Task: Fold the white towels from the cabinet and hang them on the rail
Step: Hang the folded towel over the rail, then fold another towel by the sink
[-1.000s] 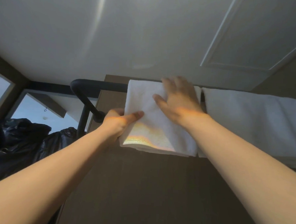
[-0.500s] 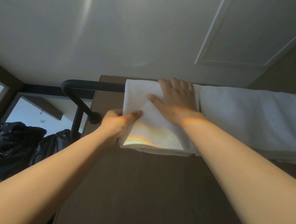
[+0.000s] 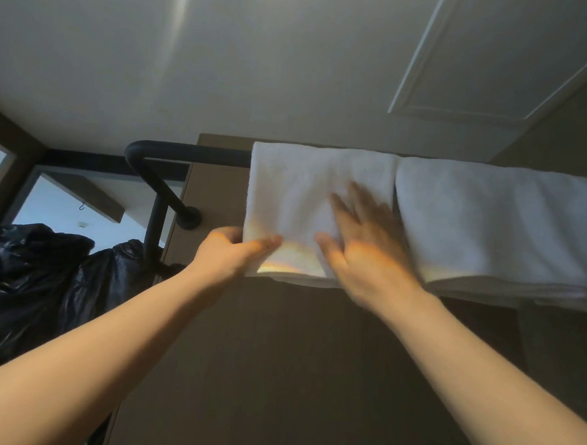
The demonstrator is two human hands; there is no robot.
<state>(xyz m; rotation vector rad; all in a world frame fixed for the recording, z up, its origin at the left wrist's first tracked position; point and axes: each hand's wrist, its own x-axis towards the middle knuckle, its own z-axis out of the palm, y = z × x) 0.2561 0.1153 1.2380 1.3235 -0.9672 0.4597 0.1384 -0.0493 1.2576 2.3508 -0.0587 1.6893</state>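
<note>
A folded white towel (image 3: 297, 188) hangs over the black rail (image 3: 187, 152) high on a brown wall. My left hand (image 3: 231, 251) pinches the towel's lower left corner, thumb on the front face. My right hand (image 3: 369, 246) lies flat on the towel's lower right part with fingers straight and spread; it is blurred by motion. A second, wider white towel (image 3: 489, 225) hangs on the same rail just to the right, its edge touching the first towel.
The rail bends down at its left end into a round wall mount (image 3: 189, 218). Black plastic bags (image 3: 37, 283) are piled at the lower left. A white ceiling with a panel (image 3: 481, 55) spans the top.
My right hand has slid down the towel's face from near the rail to its lower part. My left hand has kept its pinch on the corner.
</note>
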